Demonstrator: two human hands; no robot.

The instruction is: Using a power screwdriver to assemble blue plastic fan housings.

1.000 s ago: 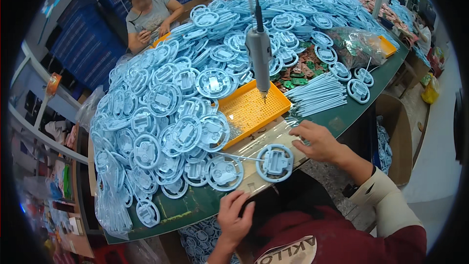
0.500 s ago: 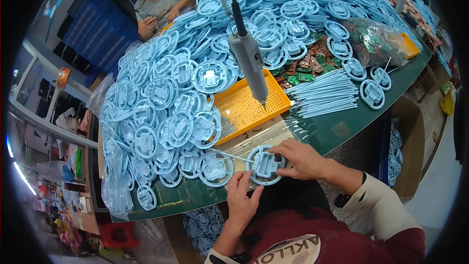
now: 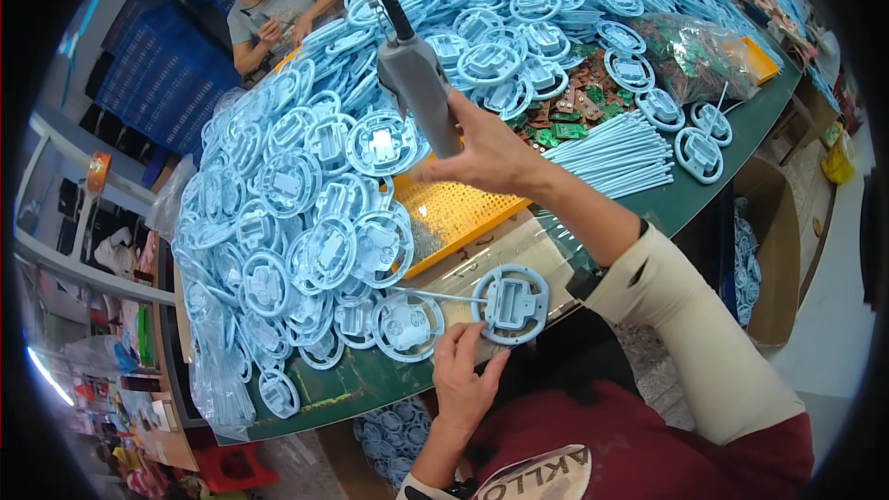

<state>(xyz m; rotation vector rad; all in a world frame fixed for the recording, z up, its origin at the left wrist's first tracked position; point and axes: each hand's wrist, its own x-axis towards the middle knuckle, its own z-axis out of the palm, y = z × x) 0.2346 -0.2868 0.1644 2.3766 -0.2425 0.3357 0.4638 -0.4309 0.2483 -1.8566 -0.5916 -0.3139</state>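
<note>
A light blue plastic ring-shaped frame [image 3: 512,304] with a box-like middle lies at the table's front edge. A thin blue stick [image 3: 435,294] runs from its left side toward the pile. With fingers and thumb at the frame's lower left rim, my left hand [image 3: 463,375] pinches it. My right hand [image 3: 486,148] is raised above the yellow tray, closed around the lower body of a grey hanging electric screwdriver [image 3: 412,83]. The hand hides the screwdriver's tip. Tiny metal screws lie at the left of the yellow perforated tray [image 3: 477,213].
A large heap of blue ring frames [image 3: 296,181] covers the table's left and back. Blue sticks [image 3: 616,153], small circuit boards [image 3: 583,102] and a clear bag [image 3: 690,60] lie to the right. A co-worker [image 3: 273,5] sits across the table. Cardboard box [image 3: 778,250] stands right.
My right hand has left the ring frame and reached up to the screwdriver, which now hangs farther left and tilted. My left hand stays at the frame's rim. The view has shifted slightly.
</note>
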